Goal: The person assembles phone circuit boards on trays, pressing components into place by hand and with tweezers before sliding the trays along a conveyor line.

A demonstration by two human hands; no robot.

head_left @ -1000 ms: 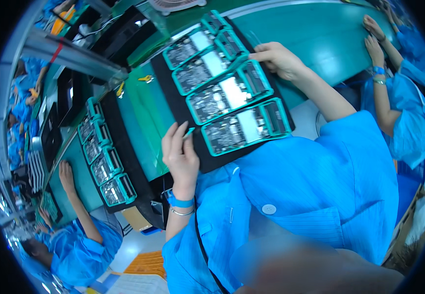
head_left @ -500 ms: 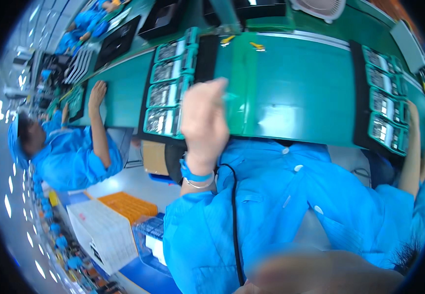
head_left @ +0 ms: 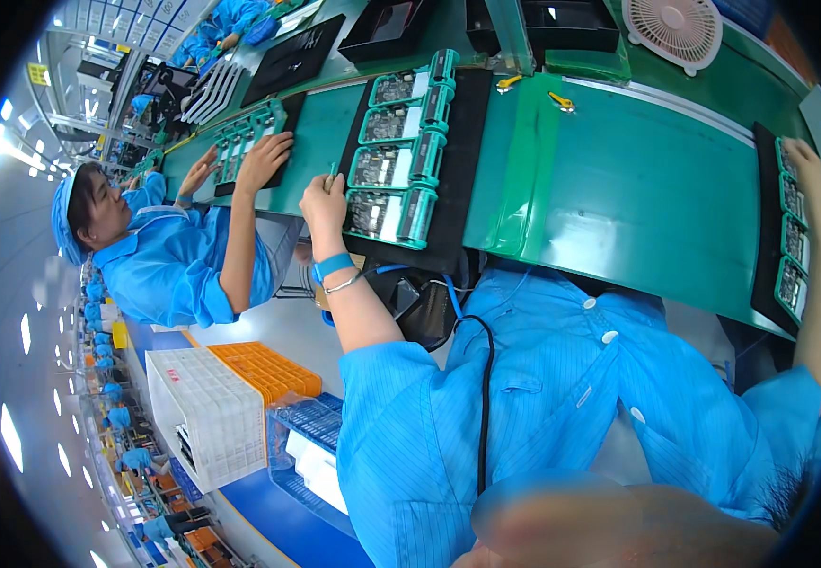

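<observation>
My left hand (head_left: 323, 204), with a blue band and a bracelet at the wrist, is closed with the fingertips pinched. A small green stick-like piece (head_left: 333, 170) pokes up from them. Just right of it lies a row of green-framed circuit boards (head_left: 387, 166) with black cylindrical parts along one side, on a black mat (head_left: 467, 161). Far to the right, my right hand (head_left: 801, 161) reaches the far end of a second row of green-framed boards (head_left: 793, 237) on another black mat (head_left: 768, 237). Its fingers are too small and partly hidden to read.
Green tape (head_left: 524, 180) crosses the green bench (head_left: 637, 199); two yellow-handled parts (head_left: 562, 102) lie at its far edge. A white fan (head_left: 675, 28) and black trays (head_left: 387, 28) stand beyond. At left a co-worker (head_left: 174, 246) handles similar boards. White crates (head_left: 207, 417) stand below.
My left hand has swung left, from in front of the left mat to the boards' left side. My right hand now shows at the right boards' far end. The view has shifted.
</observation>
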